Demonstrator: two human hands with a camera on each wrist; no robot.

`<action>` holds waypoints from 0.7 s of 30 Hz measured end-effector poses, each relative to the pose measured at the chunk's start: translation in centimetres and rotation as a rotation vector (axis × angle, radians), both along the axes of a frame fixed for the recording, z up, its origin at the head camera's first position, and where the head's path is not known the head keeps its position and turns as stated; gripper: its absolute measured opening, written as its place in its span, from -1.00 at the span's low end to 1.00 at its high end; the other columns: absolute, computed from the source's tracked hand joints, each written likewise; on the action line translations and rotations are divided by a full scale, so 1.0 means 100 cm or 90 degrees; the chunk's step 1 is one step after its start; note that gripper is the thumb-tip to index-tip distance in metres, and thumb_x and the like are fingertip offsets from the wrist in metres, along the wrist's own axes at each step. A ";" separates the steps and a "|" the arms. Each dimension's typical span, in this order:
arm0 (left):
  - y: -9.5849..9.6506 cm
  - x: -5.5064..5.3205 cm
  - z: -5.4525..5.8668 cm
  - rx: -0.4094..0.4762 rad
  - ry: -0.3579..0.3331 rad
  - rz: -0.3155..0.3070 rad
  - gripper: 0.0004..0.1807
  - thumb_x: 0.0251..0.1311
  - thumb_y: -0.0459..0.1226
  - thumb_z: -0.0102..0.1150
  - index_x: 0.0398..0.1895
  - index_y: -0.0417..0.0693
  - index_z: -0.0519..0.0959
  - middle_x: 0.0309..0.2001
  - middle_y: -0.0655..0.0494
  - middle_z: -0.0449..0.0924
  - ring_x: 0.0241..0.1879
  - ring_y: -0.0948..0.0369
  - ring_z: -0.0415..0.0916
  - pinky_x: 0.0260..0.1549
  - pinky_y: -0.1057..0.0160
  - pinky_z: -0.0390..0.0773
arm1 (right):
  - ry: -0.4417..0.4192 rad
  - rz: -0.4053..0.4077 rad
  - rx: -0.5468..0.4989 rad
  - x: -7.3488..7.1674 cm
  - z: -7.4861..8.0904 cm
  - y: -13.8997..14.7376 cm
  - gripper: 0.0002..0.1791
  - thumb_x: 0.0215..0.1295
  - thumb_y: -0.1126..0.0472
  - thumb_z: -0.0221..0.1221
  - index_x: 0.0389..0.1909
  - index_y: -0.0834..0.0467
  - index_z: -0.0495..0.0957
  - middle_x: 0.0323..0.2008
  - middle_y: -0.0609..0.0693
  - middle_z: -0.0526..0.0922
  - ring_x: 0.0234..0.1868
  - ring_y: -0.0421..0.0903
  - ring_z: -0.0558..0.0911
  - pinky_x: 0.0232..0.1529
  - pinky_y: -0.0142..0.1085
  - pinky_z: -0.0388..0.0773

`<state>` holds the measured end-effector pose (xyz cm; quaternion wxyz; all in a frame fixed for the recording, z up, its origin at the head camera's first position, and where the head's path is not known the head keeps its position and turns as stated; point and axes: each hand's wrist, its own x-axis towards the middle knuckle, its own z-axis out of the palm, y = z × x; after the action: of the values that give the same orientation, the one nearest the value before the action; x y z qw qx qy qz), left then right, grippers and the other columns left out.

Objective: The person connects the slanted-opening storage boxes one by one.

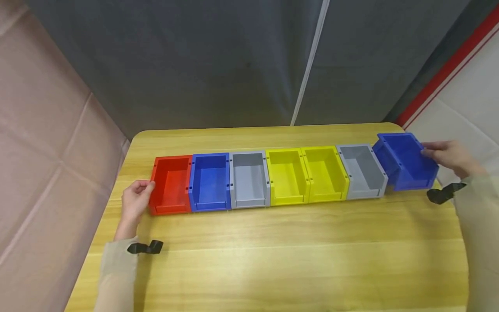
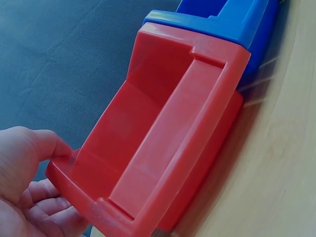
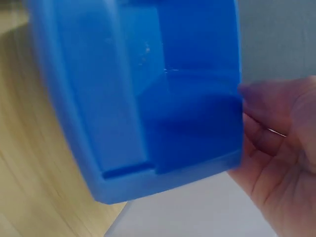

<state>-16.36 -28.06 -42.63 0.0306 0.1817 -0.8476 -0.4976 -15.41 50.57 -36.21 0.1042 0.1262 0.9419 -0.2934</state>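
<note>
My left hand (image 1: 134, 200) pinches the outer side wall of a red plastic bin (image 1: 170, 184) at the left end of a row. In the left wrist view the thumb (image 2: 52, 145) is at the red bin's rim, other fingers against its outside. At the far right, my right hand (image 1: 448, 157) grips a blue bin (image 1: 413, 162) by its right side wall, the thumb over the rim. That blue bin is tilted and looks raised off the table, close beside the last grey bin (image 1: 362, 171). Whether those two touch I cannot tell.
Between the end bins stand another blue bin (image 1: 210, 182), a grey bin (image 1: 249, 180) and two yellow bins (image 1: 287, 177), side by side. All sit on a wooden table (image 1: 273, 260). A dark curtain (image 1: 195, 65) hangs behind; a pale padded wall (image 1: 43, 173) flanks the left.
</note>
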 end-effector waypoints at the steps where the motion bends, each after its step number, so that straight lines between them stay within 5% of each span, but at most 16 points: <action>1: 0.000 0.000 0.000 0.002 0.002 -0.001 -0.72 0.28 -0.17 0.08 -0.19 -0.27 0.47 -0.47 0.36 0.44 -0.42 0.38 0.36 -0.46 0.53 0.40 | 0.008 0.003 0.013 0.001 0.000 -0.004 -0.22 0.37 -0.08 -0.05 0.27 0.54 0.11 -0.08 0.49 0.52 -0.39 -0.30 0.58 -0.13 0.10 0.49; 3: 0.000 0.000 0.000 0.003 0.006 0.002 -0.72 0.27 -0.18 0.09 -0.20 -0.27 0.47 -0.49 0.39 0.43 -0.43 0.40 0.36 -0.46 0.53 0.40 | 0.014 0.009 0.015 0.002 -0.001 -0.013 -0.17 0.38 -0.15 -0.10 0.35 0.44 0.00 0.11 0.57 0.30 -0.12 0.09 0.60 -0.04 0.32 0.29; 6: 0.000 0.000 0.000 0.004 0.010 0.001 -0.72 0.27 -0.18 0.09 -0.21 -0.28 0.48 -0.50 0.40 0.43 -0.43 0.40 0.36 -0.46 0.53 0.40 | 0.047 0.051 0.000 0.001 -0.002 -0.025 -0.18 0.39 -0.14 -0.12 0.44 0.26 -0.18 0.31 0.54 -0.06 0.27 0.51 0.01 0.13 0.39 -0.01; 11: 0.000 0.001 0.000 0.006 0.014 0.004 -0.73 0.26 -0.20 0.11 -0.21 -0.28 0.48 -0.51 0.40 0.43 -0.44 0.40 0.36 -0.46 0.53 0.40 | 0.124 0.185 0.004 -0.009 -0.009 -0.040 -0.30 0.43 0.04 -0.11 0.45 0.21 -0.13 0.40 0.41 -0.29 0.38 0.35 -0.39 0.24 0.30 -0.46; 21: 0.000 0.001 -0.003 0.003 0.023 0.007 -0.75 0.26 -0.21 0.11 -0.23 -0.27 0.48 -0.52 0.41 0.43 -0.45 0.41 0.36 -0.48 0.53 0.39 | 0.081 0.252 0.063 -0.015 -0.012 -0.051 -0.41 0.49 0.05 -0.26 0.45 0.12 -0.08 0.41 0.36 -0.32 0.38 0.30 -0.46 0.10 0.46 -0.48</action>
<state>-16.26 -28.10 -42.91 0.0479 0.1775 -0.8446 -0.5028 -16.93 45.50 -37.38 0.0942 -0.0751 0.9662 -0.2279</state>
